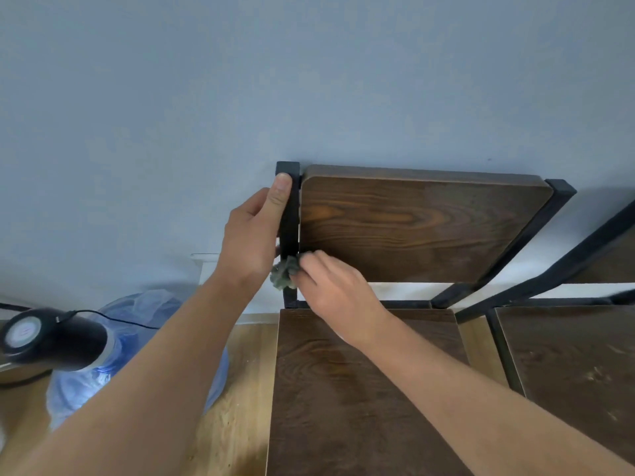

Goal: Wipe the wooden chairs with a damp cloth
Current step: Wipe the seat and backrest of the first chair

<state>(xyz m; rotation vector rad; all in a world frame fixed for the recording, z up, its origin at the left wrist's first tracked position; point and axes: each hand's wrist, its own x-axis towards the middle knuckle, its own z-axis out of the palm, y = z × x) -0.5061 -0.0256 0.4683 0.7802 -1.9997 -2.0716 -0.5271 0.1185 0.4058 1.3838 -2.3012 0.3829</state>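
A dark wooden chair with a black metal frame stands against the blue-grey wall; its backrest panel point(422, 225) and seat point(343, 400) fill the middle. My left hand point(254, 235) grips the chair's left black upright post point(289, 214), thumb along its front. My right hand point(335, 290) presses a small bunched grey-green cloth point(283, 271) against the lower part of that same post, just below my left hand. Part of the cloth is hidden under my fingers.
A second wooden chair point(570, 365) stands close on the right, its black frame nearly touching. On the left sit a large blue water bottle point(144, 338) and a black device with a cable point(51, 338). Light wooden floor point(237, 407) shows between them.
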